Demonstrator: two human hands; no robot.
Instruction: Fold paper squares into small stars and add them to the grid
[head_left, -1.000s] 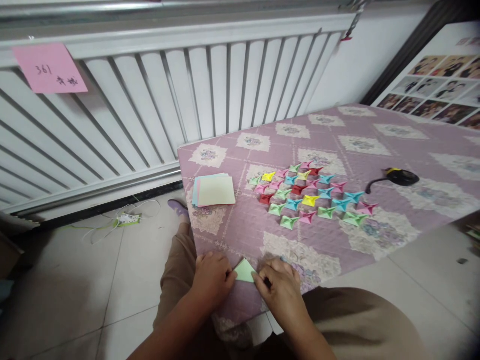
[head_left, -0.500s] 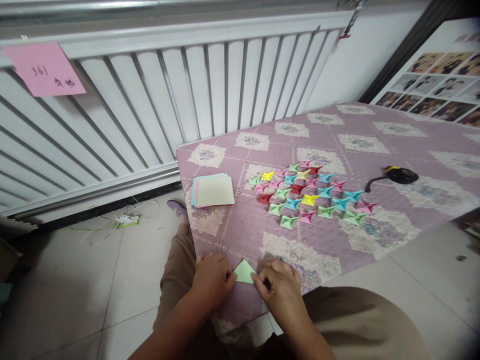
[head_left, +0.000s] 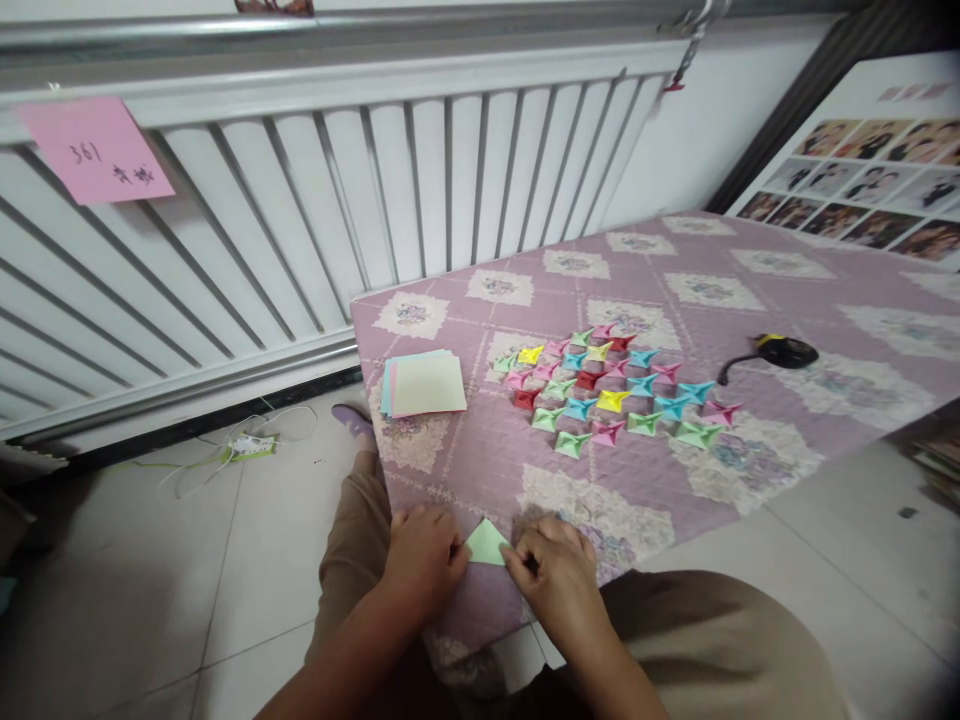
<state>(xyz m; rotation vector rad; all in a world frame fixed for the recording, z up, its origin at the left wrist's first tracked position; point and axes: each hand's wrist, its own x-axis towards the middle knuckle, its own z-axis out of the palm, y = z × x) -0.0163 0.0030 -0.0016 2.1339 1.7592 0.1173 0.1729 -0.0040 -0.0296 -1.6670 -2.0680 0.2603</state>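
Observation:
A light green paper folded to a triangle (head_left: 487, 543) lies on the cloth near the table's front corner, its point facing away from me. My left hand (head_left: 426, 556) pinches its left corner between thumb and curled fingers. The right corner is held the same way by my right hand (head_left: 553, 566). Beyond them, several small folded paper pieces (head_left: 613, 401) in green, pink, red, yellow and blue stand in slanting rows. A stack of square paper sheets (head_left: 430, 384), cream on top with pink and blue edges showing, rests to the left of the rows.
The table (head_left: 480, 450) has a purple patterned cloth. A black and yellow object (head_left: 785, 351) with a short tail lies at the right. Behind the table are a white radiator (head_left: 465, 180) and a photo board (head_left: 862, 180). A power strip (head_left: 253, 446) is on the floor.
The camera view has shifted slightly, so the table and radiator sit a little differently in the picture. Both hands keep their hold on the green triangle, which looks the same.

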